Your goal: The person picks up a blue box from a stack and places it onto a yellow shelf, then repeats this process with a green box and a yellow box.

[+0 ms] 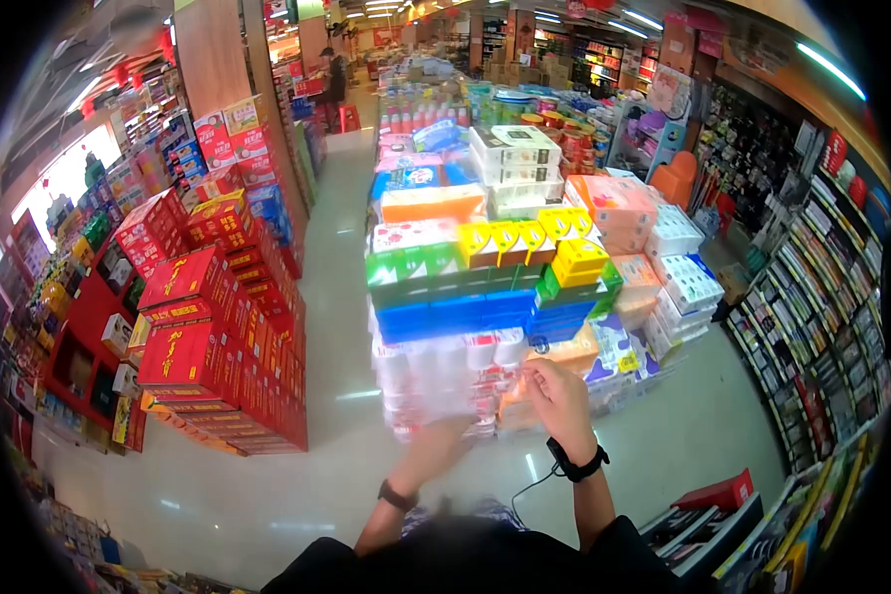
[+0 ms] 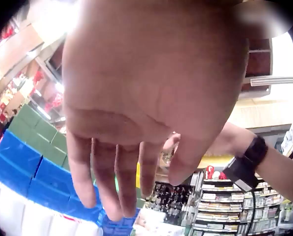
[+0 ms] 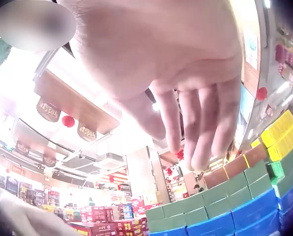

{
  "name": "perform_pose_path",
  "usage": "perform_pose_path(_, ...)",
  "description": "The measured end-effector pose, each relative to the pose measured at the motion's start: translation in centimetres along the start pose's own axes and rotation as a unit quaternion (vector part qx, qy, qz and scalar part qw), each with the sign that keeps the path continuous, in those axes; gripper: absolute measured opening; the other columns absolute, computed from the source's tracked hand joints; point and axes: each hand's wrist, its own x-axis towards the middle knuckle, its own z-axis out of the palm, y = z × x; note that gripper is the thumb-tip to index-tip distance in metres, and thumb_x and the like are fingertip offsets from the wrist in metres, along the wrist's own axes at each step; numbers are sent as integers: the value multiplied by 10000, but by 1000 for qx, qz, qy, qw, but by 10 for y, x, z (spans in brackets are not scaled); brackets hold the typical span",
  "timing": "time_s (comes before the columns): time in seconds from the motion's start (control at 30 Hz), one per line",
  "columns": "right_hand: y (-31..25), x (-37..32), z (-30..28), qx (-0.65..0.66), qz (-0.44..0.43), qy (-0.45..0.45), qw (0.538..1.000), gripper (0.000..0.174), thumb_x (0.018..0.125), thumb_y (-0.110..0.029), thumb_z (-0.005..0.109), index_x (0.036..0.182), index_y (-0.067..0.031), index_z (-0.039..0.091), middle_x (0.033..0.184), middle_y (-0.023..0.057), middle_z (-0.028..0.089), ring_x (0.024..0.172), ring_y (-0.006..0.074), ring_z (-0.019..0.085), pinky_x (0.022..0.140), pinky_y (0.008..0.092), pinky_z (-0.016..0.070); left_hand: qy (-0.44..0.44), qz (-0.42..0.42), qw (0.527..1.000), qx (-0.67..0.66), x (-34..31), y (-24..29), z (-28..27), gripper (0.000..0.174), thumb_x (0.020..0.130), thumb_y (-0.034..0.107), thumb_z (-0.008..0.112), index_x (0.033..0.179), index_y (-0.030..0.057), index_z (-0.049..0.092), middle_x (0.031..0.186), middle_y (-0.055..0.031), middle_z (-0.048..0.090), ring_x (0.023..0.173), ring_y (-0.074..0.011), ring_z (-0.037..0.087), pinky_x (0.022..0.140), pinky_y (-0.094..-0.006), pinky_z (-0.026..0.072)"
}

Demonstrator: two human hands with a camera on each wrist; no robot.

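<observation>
In front of the person stands a tall stack of packaged goods. White wrapped rolls [image 1: 421, 361] form its lower part, with blue packs [image 1: 431, 319] and green packs [image 1: 416, 277] layered above. The left hand [image 1: 434, 450], blurred in the head view, is before the white rolls; its fingers [image 2: 122, 182] stretch out straight in the left wrist view. Near the orange pack [image 1: 572, 348] at the stack's corner is the right hand [image 1: 561, 404]. Its fingers [image 3: 191, 123] are loosely bent in the right wrist view. Nothing shows in either palm.
Red boxes [image 1: 193, 356] are piled on the left across an aisle [image 1: 337, 238]. Shelves of small goods [image 1: 812, 317] line the right side. A low rack [image 1: 708, 520] stands close at the lower right. From the right wristband hangs a black cable [image 1: 533, 487].
</observation>
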Motion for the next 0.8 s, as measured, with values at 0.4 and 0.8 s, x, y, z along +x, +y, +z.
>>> perform_pose_path(0.4, 71, 165, 74, 25, -5, -43, 999, 256, 975, -126, 708, 1226, -76, 714, 1013, 129, 773, 827, 318, 738, 743, 425, 571, 146, 21, 988, 37, 184, -45, -89, 357, 991, 183, 718, 1333, 82, 697, 1302, -172, 734, 1157, -385, 708, 994, -456, 569)
perform_pose_path(0.8, 120, 215, 101, 218, 35, -131, 967, 557, 972, -89, 717, 1506, -12, 577, 1327, 218, 712, 1018, 327, 743, 885, 394, 597, 261, -47, 963, 53, 354, -96, -95, 472, 1001, 168, 710, 1438, 23, 606, 1463, -214, 636, 1323, -407, 628, 1130, -439, 503)
